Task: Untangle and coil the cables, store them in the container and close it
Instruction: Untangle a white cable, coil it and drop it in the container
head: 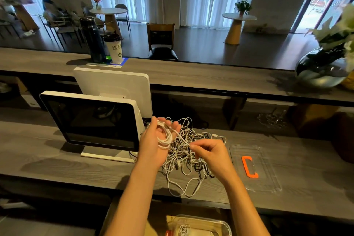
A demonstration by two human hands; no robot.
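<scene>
Head view, the only one here. A white cable coil [165,136] is looped around the left hand [155,145], which is held palm up above the grey wood-grain counter [57,159]; the fingers are curled loosely up around the loops, so the coil is kept on the hand. One strand runs from the coil down to the right hand [208,154], where it's pinched between thumb and forefinger, the other fingers curled in underneath.

Right below both hands a big messy tangle of white and black cables [183,161] is spread on the counter, with a couple of white loops trailing toward the near edge. Just to the right of the tangle a clear plastic lid [268,174] with an orange latch [249,166] is lying flat on the counter. The clear container [220,225] itself is seen at the bottom edge, lower than the counter, with a small white coiled cable [184,230] already inside; what it's sitting on can't be made out.

Left of the hands a white point-of-sale screen [92,122] is parked. On the raised ledge behind, a paper coffee cup [114,48] is set beside a dark bottle [93,40], and a glass vase of flowers [323,69] sits far right.
</scene>
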